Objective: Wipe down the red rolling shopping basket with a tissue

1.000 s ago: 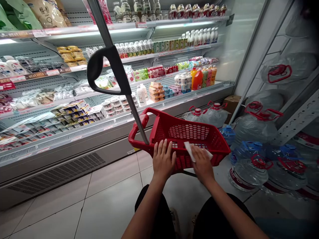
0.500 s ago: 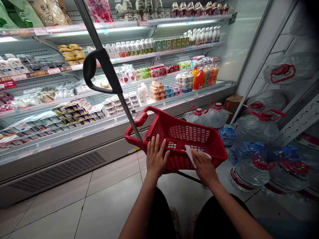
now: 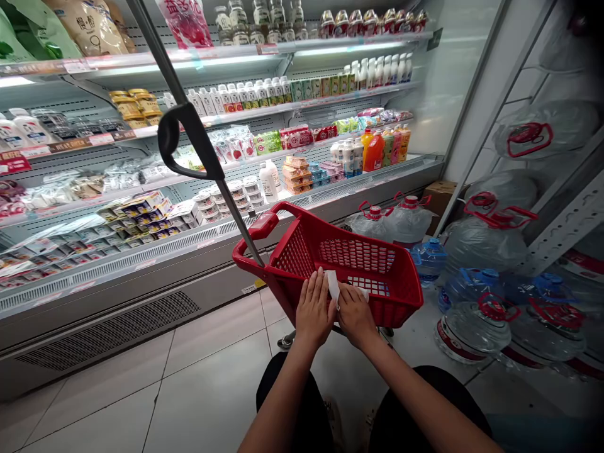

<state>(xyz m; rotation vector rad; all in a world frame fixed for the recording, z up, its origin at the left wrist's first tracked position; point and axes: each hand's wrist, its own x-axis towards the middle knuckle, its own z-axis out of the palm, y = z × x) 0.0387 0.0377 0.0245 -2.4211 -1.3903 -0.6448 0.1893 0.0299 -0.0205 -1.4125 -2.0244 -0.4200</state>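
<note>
A red plastic shopping basket on wheels [image 3: 292,248] stands in front of me, with a long grey pole and black grip [image 3: 201,141] rising from its left end. My left hand [image 3: 314,308] lies with fingers stretched out on the basket's near rim. Beside it, almost touching, my right hand [image 3: 353,311] presses a white cloth or tissue [image 3: 333,284] against the same rim, its fingers bent over it. Part of the cloth sticks out on both sides of that hand. The basket's near wall is partly covered by my hands.
A refrigerated display case [image 3: 226,251] with dairy and drinks runs along the back. Large water jugs [image 3: 472,333] crowd the floor at right, and more bagged jugs [image 3: 410,220] stand behind the basket. Grey floor tiles [image 3: 207,390] extend at left. My knees flank the basket's near side.
My right hand has slid left along the rim with the white cloth, up to my left hand. My left hand has shifted slightly right. The basket has tilted or turned a little.
</note>
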